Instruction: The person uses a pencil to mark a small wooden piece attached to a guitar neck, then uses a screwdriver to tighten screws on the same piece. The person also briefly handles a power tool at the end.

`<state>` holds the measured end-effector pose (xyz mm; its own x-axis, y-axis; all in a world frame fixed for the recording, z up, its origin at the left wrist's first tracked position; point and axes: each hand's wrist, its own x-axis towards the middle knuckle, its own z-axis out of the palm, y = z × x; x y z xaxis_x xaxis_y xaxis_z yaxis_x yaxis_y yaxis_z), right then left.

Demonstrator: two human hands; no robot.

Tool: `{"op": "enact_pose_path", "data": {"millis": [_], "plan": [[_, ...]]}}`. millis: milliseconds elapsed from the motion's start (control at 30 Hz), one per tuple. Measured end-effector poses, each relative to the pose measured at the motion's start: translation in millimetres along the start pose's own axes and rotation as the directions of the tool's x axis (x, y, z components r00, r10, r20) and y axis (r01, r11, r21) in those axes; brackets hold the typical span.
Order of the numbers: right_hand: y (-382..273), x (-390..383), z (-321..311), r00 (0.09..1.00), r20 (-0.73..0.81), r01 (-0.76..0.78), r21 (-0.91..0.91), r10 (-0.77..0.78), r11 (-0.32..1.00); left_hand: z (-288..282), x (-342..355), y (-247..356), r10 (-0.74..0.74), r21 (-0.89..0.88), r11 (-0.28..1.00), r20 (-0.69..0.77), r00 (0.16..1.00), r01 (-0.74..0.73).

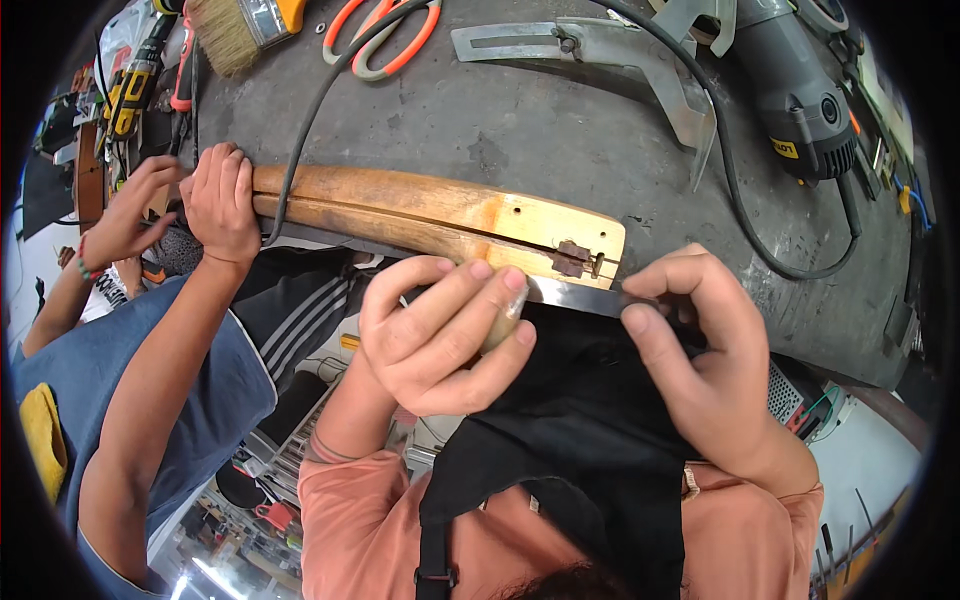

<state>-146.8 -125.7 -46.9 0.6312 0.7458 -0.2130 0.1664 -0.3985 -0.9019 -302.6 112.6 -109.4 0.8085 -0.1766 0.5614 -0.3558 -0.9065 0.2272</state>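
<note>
In the lower middle, my left hand (440,335) is closed round a pale handle (500,330), mostly hidden by my fingers, with a flat metal blade (575,296) reaching rightward from it. My right hand (695,350) has thumb and forefinger bent at the blade's right end. The blade lies along the near edge of a long wooden piece (400,200), which has a lengthwise slot, small holes and a rusty metal fitting (570,258) at its right end. A co-worker's hand (220,200) grips its left end; their other hand (135,205) is beside it.
On the grey metal table (430,120) lie a brush (230,40), orange-and-grey scissors (385,55), a slotted metal bracket (600,60) and a grey power tool (790,90). Its black cable (740,220) loops rightward. Another cable crosses the wood. More tools crowd the upper left.
</note>
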Motion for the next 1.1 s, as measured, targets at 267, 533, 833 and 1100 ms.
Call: {"op": "enact_pose_path", "data": {"millis": [267,533,833,1100], "plan": [[-18,42,-51,0.997,-0.014,0.074,0.265,-0.072,0.961,-28,18,15,-0.360,-0.623,0.739,-0.043,0.932,0.256],[-85,155,-65,0.718,0.680,0.107,0.101,-0.147,0.989,-5,42,10,-0.374,-0.288,0.915,-0.349,0.859,0.281],[-34,162,-1,0.735,0.563,0.435,0.037,-0.378,0.900,34,18,20,-0.200,-0.042,0.979,-0.403,0.893,0.201],[-40,148,-8,0.767,0.551,0.372,0.037,-0.329,0.928,49,20,15,-0.194,0.021,0.974,-0.434,0.880,0.225]]}}
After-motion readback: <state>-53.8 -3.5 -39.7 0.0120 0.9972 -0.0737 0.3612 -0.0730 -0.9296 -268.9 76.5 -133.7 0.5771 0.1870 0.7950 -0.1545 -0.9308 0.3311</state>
